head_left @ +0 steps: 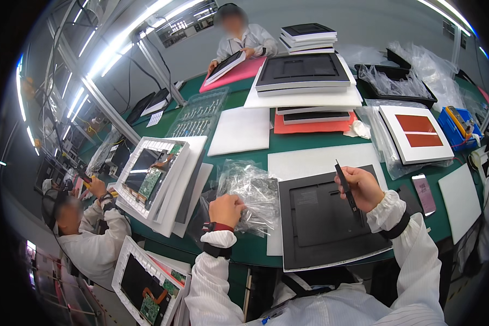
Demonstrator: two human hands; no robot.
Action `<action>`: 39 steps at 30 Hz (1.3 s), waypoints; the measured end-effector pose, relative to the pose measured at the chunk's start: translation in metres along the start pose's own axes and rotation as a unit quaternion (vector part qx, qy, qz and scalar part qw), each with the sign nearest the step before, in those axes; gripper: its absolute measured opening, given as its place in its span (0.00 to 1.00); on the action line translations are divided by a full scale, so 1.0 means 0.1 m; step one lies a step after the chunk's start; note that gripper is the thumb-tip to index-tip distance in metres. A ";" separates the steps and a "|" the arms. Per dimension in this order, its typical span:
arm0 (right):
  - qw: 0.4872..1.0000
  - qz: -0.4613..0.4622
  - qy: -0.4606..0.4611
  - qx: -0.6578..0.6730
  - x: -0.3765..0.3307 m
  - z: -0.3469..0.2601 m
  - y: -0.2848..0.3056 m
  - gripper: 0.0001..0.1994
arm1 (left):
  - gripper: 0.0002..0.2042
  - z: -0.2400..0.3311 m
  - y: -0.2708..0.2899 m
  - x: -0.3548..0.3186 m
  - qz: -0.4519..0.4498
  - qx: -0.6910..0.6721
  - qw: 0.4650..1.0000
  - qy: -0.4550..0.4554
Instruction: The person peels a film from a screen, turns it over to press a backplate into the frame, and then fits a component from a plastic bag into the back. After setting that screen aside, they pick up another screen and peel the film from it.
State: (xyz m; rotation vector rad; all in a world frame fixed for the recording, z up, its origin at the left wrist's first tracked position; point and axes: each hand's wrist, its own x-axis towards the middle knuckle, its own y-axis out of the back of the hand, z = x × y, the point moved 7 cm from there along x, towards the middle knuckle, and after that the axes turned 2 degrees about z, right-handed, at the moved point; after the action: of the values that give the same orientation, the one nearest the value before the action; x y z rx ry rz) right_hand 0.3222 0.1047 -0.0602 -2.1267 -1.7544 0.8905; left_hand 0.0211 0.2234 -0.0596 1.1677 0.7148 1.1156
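left hand (226, 209) bunched up gripping a crinkly clear plastic bag (251, 193), right hand (362, 187) pinching a thin black strip (346, 190), over a black back panel (323, 223) on the green table (255, 247)

The clear plastic bag (250, 195) under the left hand (226, 209) is thin, crinkled film, glossy with many small highlights. The black back panel (326, 217) before the person is matt moulded plastic, smooth, with a low sheen. The slim black strip (346, 190) in the right hand (364, 187) looks like matt plastic. The desk (288, 142) has a smooth green mat surface, dull. White foam sheets (240, 130) look soft and matt. Both sleeves are white striped cloth with black wrist bands.
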 end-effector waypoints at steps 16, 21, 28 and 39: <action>0.947 -0.215 -0.216 -0.095 0.86 0.99 -0.95 0.26 | 0.04 0.28 0.18 -0.29 0.277 -0.231 0.922 -0.144; 0.909 -0.217 -0.028 -0.354 0.86 1.16 -1.32 0.39 | 0.08 0.20 0.01 -0.17 0.159 -0.480 0.859 -0.083; 0.944 -0.135 0.000 -0.302 1.13 1.22 -1.16 0.13 | 0.18 -0.02 -0.11 -0.07 0.133 -0.654 0.745 -0.020; 0.881 -0.187 0.064 -0.429 1.04 1.05 -1.24 0.24 | 0.27 -0.71 -0.37 0.23 0.146 -0.336 0.923 0.118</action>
State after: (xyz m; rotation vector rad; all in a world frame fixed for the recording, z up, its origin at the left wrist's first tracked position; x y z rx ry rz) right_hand 0.1703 0.2142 -0.1063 -2.0336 -2.6694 -0.1978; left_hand -0.0239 0.2696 -0.1128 0.5612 0.2836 1.6103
